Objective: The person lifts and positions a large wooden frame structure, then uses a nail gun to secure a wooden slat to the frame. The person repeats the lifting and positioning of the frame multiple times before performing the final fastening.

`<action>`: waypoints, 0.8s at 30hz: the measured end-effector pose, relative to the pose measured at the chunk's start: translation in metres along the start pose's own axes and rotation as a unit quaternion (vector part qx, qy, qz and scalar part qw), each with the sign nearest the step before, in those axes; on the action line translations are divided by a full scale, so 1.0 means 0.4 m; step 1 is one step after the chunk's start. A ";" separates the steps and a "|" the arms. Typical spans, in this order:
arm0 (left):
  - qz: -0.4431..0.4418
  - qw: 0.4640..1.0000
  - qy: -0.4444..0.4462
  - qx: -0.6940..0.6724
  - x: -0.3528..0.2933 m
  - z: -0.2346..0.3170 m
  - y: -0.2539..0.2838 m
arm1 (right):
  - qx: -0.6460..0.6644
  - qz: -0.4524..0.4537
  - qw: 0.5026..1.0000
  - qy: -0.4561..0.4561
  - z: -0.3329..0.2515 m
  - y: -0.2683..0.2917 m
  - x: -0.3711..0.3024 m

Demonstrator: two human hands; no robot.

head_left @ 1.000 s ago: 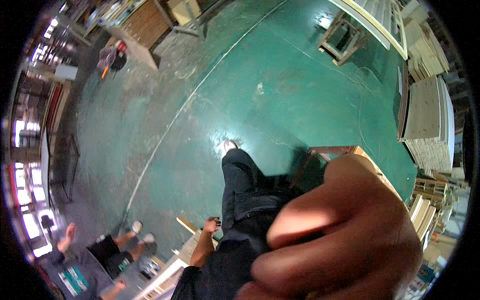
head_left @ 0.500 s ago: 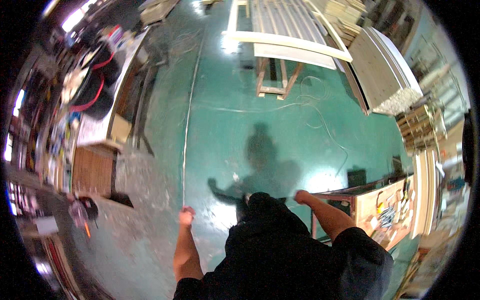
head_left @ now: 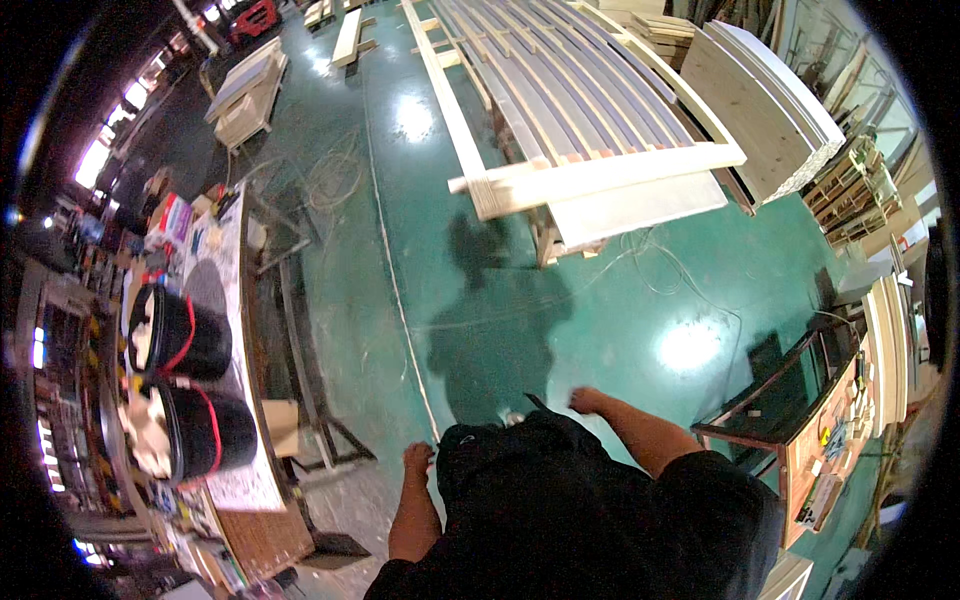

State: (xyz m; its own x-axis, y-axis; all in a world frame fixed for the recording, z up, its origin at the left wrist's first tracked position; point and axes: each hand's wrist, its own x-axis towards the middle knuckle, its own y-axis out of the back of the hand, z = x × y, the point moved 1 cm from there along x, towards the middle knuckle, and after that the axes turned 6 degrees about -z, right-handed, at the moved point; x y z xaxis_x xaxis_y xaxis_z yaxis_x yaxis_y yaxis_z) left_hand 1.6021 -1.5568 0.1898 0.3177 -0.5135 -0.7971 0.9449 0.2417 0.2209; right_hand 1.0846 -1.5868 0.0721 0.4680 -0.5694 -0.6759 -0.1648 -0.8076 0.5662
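Note:
My left hand (head_left: 417, 459) hangs low beside my body, above the green floor (head_left: 340, 230), its fingers loosely curled. My right hand (head_left: 586, 401) is held a little farther forward, curled like a fist. Nothing shows in either hand, and neither touches anything. Ahead, a large slatted wooden frame (head_left: 620, 178) rests on a trestle (head_left: 546, 240), with a pale panel (head_left: 640, 210) sticking out under its near edge. My black sleeves and torso fill the bottom of the view.
On the left, a long bench (head_left: 250, 420) carries two black buckets (head_left: 205, 430) with red handles. At right stands a low table (head_left: 815, 450) with small tools. Stacked boards (head_left: 750, 110) lean beyond it. A thin hose (head_left: 690, 285) loops across the floor.
I have moved forward; the slatted frame and the left bench are nearer. My left hand has come in closer to my body. Both hands stay curled.

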 end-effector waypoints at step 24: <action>-0.301 0.921 -0.150 0.198 1.592 2.383 -0.345 | 0.179 0.457 0.776 -0.395 -0.611 1.860 0.606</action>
State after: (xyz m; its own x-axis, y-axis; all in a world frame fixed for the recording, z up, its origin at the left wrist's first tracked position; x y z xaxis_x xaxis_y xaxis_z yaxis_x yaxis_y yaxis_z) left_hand 1.7495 -2.7020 0.1874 -0.3217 -0.6752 -0.6638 0.8930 -0.4494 0.0243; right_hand 1.2877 -2.2881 0.4449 -0.6430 -0.7315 -0.2269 -0.4114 0.0800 0.9079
